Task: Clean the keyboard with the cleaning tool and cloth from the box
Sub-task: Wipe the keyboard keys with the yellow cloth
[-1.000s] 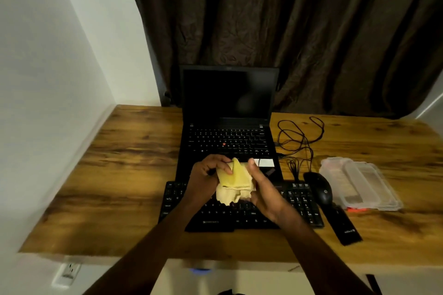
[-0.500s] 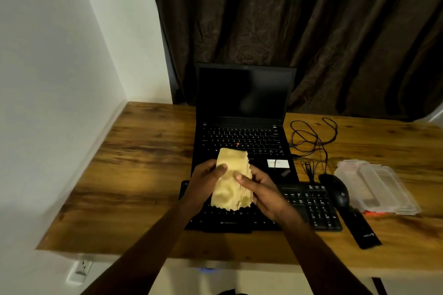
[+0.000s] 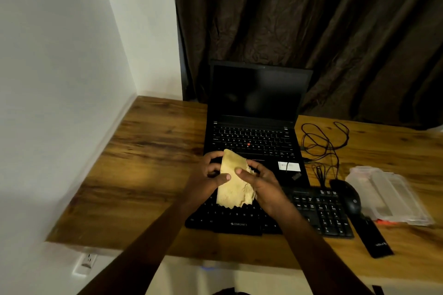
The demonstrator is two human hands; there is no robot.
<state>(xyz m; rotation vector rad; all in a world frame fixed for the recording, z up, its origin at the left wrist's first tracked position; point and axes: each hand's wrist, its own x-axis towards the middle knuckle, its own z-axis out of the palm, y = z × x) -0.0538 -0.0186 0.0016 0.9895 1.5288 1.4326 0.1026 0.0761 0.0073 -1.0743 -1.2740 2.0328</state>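
Two hands hold a yellow cloth up over the black keyboard.

The left hand has its grip clamped on the cloth's left edge, thumb on the front. The right hand pinches the right edge, and the lower hem hangs loose just above the keys. The keyboard lies on the desk in front of an open laptop. A mouse sits just beside its right end, and a clear plastic box lies further right.
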